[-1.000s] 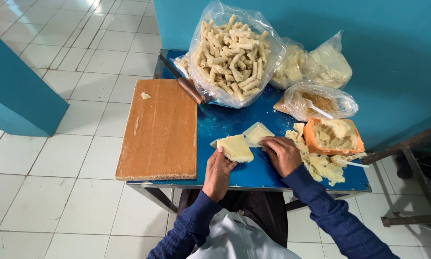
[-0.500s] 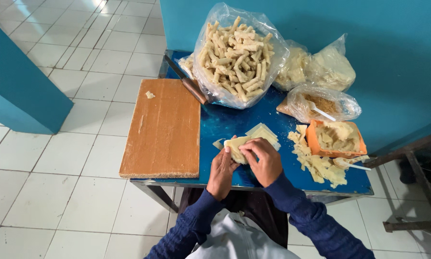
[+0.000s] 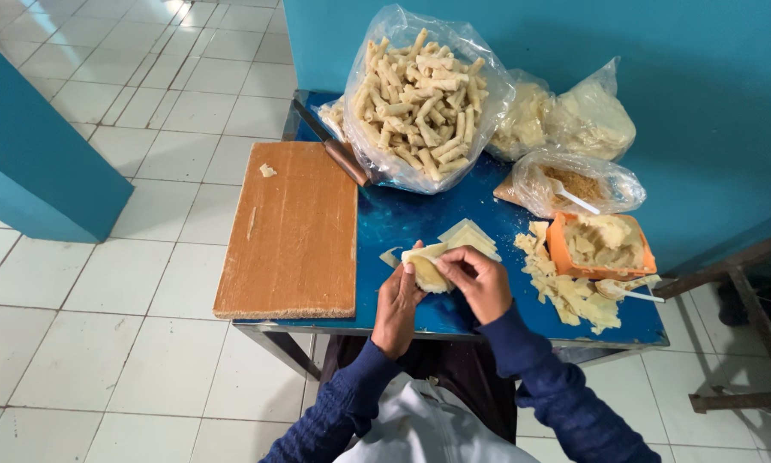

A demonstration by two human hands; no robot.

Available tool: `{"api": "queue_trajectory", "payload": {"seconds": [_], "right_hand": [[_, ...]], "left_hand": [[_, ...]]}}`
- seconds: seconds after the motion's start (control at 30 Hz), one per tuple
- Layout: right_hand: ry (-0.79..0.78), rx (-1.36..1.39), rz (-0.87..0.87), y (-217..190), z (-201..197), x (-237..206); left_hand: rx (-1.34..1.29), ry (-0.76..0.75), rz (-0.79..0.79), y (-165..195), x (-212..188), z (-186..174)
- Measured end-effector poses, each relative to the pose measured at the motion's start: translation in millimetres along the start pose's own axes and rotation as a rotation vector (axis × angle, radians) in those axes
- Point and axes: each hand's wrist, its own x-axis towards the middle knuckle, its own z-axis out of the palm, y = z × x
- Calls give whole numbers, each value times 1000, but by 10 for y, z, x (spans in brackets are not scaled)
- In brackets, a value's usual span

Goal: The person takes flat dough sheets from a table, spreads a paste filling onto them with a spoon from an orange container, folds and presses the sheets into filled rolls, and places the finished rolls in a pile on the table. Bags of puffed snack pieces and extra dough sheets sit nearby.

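A thin, pale yellow square dough wrapper (image 3: 426, 270) is held at lower centre of the frame, just above the blue desk (image 3: 411, 219). It is judged light, soft, floppy and easily torn; best gripped by its edges. The left hand (image 3: 400, 300) supports it from below, the right hand (image 3: 480, 281) has its fingers (image 3: 450, 255) pinched closed on the top edge. A stack of flat pale wrappers (image 3: 468, 237) lies just beside.

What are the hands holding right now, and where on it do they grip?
Both hands hold one pale dough wrapper just above the blue table: the left hand at its left edge, the right hand over its right side.
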Motion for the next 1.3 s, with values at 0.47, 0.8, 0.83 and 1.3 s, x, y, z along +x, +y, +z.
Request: {"api": "queue_trajectory", "payload": {"seconds": [0.47, 0.8, 0.83, 1.3], "right_hand": [[204, 208, 102, 453, -729, 290], [63, -697, -406, 204, -397, -113], [51, -705, -422, 202, -399, -129], [-16, -324, -343, -409, -79, -37]], "left_hand": [[-120, 57, 18, 51, -11, -8], [-154, 63, 52, 84, -32, 15], [-159, 64, 51, 79, -31, 13], [-216, -2, 8, -64, 23, -65]]}}
